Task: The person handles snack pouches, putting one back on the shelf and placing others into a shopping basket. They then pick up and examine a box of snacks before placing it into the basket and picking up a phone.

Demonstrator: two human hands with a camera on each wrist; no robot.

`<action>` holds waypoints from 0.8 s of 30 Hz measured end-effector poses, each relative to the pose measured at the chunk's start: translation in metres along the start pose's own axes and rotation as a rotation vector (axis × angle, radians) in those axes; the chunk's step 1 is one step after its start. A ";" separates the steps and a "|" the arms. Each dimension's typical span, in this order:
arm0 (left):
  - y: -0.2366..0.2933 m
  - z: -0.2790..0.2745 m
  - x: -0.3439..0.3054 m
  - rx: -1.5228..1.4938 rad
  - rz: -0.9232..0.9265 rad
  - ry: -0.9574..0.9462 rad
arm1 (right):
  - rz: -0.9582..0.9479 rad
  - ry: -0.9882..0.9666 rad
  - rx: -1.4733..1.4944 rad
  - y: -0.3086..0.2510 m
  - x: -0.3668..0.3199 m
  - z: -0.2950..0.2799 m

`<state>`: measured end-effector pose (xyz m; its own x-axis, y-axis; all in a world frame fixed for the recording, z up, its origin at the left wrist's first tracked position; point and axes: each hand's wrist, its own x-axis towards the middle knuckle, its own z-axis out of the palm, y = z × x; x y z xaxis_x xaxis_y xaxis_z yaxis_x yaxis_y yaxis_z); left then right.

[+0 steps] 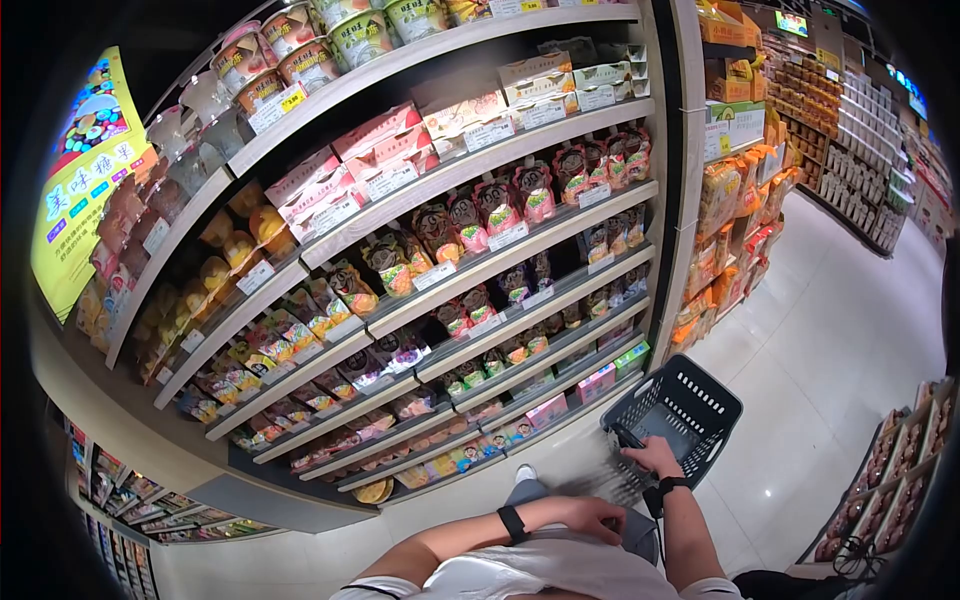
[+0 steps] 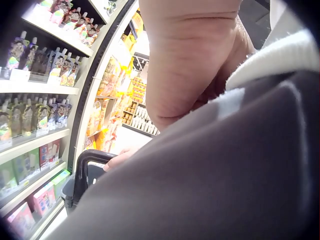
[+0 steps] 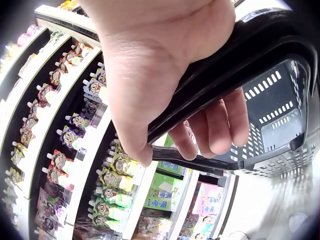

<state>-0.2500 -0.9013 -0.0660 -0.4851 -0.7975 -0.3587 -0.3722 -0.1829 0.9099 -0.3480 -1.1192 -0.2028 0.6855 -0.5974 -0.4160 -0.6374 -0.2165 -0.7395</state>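
My right hand (image 1: 655, 458) grips the black handle (image 3: 210, 80) of a dark plastic shopping basket (image 1: 738, 405). In the right wrist view its fingers curl under the handle, and the basket's slotted wall (image 3: 280, 107) shows beyond them. The basket hangs low beside the shelf's right end. My left hand (image 1: 592, 515) rests at the front of my body, over the grey trousers (image 2: 215, 165), its fingers loosely bent and holding nothing. Close up in the left wrist view, the back part of that hand (image 2: 192, 60) fills the top; its fingertips are hidden behind the cloth.
A curved shelf unit (image 1: 450, 275) on the left carries pouches with spouts (image 1: 533, 185), boxes (image 1: 385, 140) and cups (image 1: 415, 18). Orange snack bags (image 1: 725, 200) hang past its end. Pale floor tiles (image 1: 800, 330) run to the right, beside a low display (image 1: 890, 475).
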 end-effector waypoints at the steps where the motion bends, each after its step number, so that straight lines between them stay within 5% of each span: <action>1: 0.001 0.000 0.000 -0.001 -0.010 -0.004 | 0.006 -0.003 0.009 0.001 0.001 0.000; 24: -0.017 0.005 0.006 -0.010 0.025 0.022 | 0.077 -0.034 0.087 -0.011 -0.003 0.002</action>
<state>-0.2504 -0.9002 -0.0845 -0.4764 -0.8144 -0.3314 -0.3522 -0.1685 0.9206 -0.3425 -1.1139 -0.1945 0.6478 -0.5832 -0.4901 -0.6571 -0.1023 -0.7468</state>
